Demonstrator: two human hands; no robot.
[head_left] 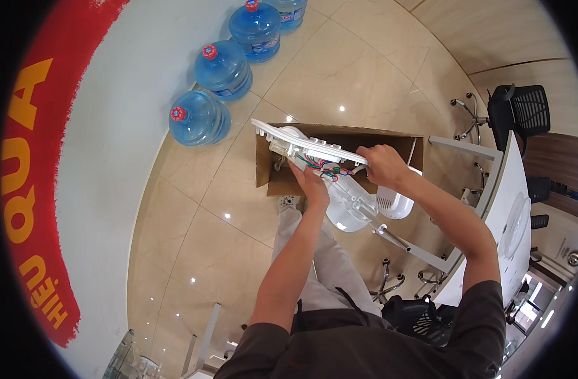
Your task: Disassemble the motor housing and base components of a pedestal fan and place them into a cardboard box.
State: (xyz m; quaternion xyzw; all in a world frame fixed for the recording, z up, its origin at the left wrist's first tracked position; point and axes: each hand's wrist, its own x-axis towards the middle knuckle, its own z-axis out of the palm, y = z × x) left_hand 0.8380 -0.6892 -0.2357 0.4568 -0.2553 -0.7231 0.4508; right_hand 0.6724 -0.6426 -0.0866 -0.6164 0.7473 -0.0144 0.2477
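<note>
Both forearms rose from the lower edge of the view and stretched forward, elbows slightly bent, meeting over the white plastic fan part [308,146]. The left hand [311,184] sat beneath the part with its fingers curled up around the housing, close to the bundle of red, green and blue wires [330,169] that showed on the part's underside. The right hand [382,163] was closed over the far right end of the long flat white panel, thumb and fingers wrapped around its edge. The part was held in the air between the two hands, tilted, its flat panel running up and to the left from the right hand, with a rounded white body [352,205] hanging below toward the person's legs. Directly behind it stood an open brown cardboard box [270,165] on the tiled floor [339,69]. Three blue water jugs [200,117] lay well apart along the wall to the left. A white surface [500,208] stood at the right.
</note>
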